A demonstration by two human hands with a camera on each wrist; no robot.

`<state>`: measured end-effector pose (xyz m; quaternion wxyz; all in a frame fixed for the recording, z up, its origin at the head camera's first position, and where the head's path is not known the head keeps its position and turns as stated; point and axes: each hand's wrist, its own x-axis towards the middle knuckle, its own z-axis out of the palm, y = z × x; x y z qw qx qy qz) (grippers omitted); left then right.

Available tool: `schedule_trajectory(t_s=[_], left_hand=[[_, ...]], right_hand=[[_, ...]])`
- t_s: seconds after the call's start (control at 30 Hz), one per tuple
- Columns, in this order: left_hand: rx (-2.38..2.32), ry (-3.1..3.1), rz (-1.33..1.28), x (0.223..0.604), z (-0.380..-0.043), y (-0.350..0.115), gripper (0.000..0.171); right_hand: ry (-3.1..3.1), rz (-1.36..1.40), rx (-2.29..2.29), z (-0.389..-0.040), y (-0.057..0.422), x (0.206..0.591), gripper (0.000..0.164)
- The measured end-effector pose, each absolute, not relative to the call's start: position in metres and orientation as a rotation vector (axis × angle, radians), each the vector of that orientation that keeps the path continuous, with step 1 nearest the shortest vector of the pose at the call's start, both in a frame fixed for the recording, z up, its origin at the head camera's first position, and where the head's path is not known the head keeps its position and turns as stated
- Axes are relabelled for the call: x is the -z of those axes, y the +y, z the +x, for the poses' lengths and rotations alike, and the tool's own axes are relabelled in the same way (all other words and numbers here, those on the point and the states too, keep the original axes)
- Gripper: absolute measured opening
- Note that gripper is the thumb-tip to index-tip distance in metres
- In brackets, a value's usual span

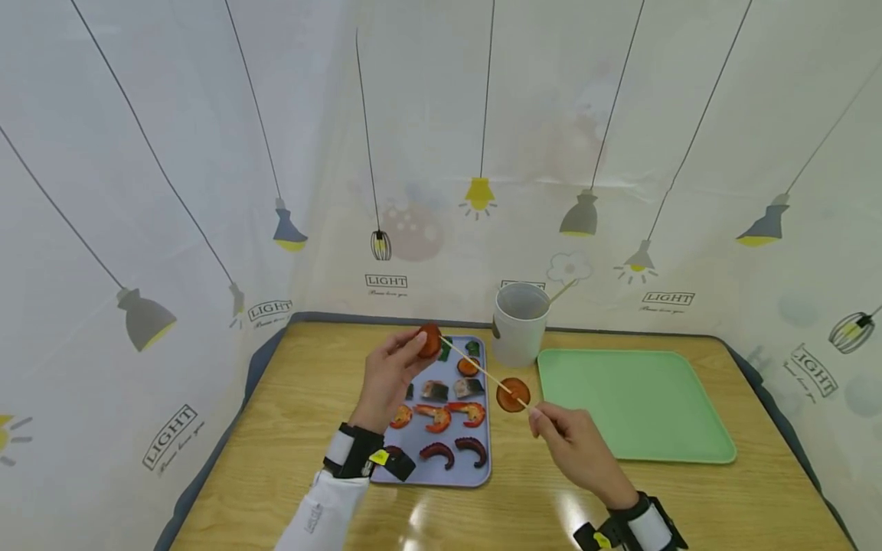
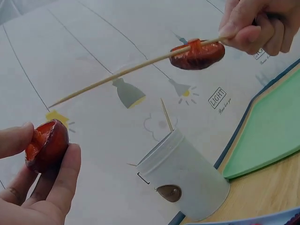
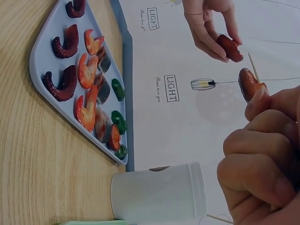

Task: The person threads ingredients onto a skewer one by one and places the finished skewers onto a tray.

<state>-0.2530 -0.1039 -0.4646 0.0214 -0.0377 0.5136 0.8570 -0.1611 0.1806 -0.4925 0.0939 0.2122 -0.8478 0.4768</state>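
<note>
My right hand (image 1: 575,448) grips a wooden skewer (image 1: 475,363) near one end. A reddish-brown mushroom (image 1: 513,395) is threaded on the skewer close to those fingers. In my left hand (image 1: 391,379), thumb and fingers pinch a second reddish-brown mushroom (image 2: 49,145), its stem side partly turned toward the thumb. The skewer's pointed tip stands a little apart from this mushroom in the left wrist view. Below the left hand lies a lavender tray (image 3: 40,56) bearing shrimp (image 1: 434,418), octopus tentacles (image 1: 437,454), fish pieces (image 1: 435,391) and green pieces (image 3: 118,123); the left hand hides part of it.
A white cup (image 1: 518,337) with thin sticks (image 1: 563,291) in it stands behind the trays. At the right lies a light green tray (image 1: 634,405) on the wooden table (image 1: 276,459). A cloth backdrop (image 1: 441,115) printed with lamps rises around the table's back and sides.
</note>
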Motion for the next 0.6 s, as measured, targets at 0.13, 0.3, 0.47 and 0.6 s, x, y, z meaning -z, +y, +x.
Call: schedule_trajectory(t_s=[0.13, 0.3, 0.47, 0.6], left_hand=[[-2.709, 1.581, -0.112, 0.464, -0.244, -0.101, 0.026], [-2.742, 1.599, -0.084, 0.463, -0.236, -0.100, 0.017], [-2.730, 1.634, -0.089, 0.463, -0.233, -0.100, 0.017], [-2.687, 1.675, -0.074, 0.463, -0.230, -0.099, 0.023]], right_hand=[[-2.537, 0.657, -1.379, -0.159, 0.178, 0.493, 0.033], [-2.550, 0.687, -1.365, -0.158, 0.176, 0.493, 0.034], [-2.544, 0.708, -1.358, -0.157, 0.175, 0.492, 0.035], [-2.534, 0.714, -1.356, -0.156, 0.174, 0.492, 0.035]])
